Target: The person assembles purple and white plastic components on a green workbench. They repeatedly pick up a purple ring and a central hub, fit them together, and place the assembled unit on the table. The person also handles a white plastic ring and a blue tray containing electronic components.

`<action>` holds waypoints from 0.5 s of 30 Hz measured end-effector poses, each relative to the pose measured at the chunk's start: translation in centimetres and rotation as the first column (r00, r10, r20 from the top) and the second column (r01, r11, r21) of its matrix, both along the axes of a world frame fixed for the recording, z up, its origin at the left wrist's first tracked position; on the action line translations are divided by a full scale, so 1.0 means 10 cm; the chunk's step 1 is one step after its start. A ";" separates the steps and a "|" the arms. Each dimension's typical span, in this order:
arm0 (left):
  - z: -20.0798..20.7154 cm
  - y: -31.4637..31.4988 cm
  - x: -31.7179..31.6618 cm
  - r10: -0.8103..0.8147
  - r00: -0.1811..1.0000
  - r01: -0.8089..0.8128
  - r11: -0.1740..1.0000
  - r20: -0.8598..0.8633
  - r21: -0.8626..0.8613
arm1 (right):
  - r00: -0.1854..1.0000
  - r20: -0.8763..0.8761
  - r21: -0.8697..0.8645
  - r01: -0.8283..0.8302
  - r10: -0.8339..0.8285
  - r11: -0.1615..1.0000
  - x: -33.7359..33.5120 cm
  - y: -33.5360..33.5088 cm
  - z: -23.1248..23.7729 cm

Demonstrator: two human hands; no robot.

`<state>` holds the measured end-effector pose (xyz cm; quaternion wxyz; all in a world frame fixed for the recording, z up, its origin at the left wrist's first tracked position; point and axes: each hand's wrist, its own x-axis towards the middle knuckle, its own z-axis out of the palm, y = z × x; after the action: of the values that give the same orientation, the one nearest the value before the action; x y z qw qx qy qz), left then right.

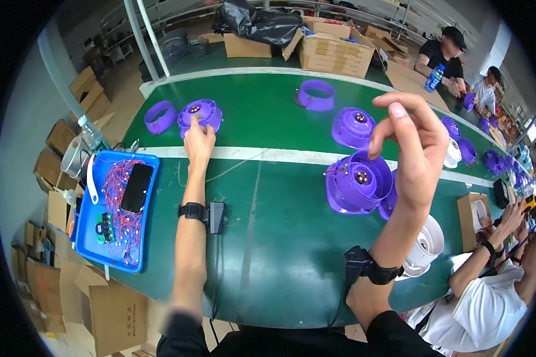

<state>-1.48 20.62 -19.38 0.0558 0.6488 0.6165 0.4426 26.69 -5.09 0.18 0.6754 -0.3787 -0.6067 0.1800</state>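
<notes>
My left hand (200, 141) reaches to the far left of the table, its fingers closed on the near part of a purple round housing (215, 110) with a small motor-like centre. Beside that housing stands a purple ring (161, 117). My right hand (421, 149) is raised on the right, fingers bent and apart, with nothing visible in it. Below and beside it sit a larger purple housing (351, 193) with short wires and another purple housing (352, 128). A second purple ring (317, 102) stands farther back. My right forearm partly hides a white housing (430, 241).
At left, a blue tray (150, 208) holds red and blue wires, a black phone (137, 188) and a green circuit board (105, 228). Cardboard boxes (335, 55) stand beyond the table. A co-worker in a white shirt (488, 309) sits close on the right; other people work farther back.
</notes>
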 end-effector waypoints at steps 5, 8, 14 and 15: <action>0.32 -0.06 0.65 -0.422 0.899 0.423 0.906 -0.116 -0.022 | 0.996 -0.071 0.035 0.048 -0.045 0.998 0.19 -0.09 0.03; 0.42 0.01 1.38 -0.631 0.729 0.617 0.773 -0.264 -0.145 | 0.995 -0.077 0.035 0.067 -0.064 0.997 0.26 -0.12 0.04; 0.18 0.15 2.36 -0.665 0.589 0.646 0.729 -0.458 -0.228 | 0.993 -0.079 0.027 0.086 -0.083 0.996 0.35 -0.13 0.00; 0.17 0.15 2.41 -0.669 0.566 0.656 0.719 -0.482 -0.227 | 0.993 -0.091 0.031 0.076 -0.073 0.997 0.36 -0.13 0.01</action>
<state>22.66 22.07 -17.64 0.0514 0.9269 0.3229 0.1841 30.31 -6.41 0.29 0.7146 -0.3809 -0.5642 0.1610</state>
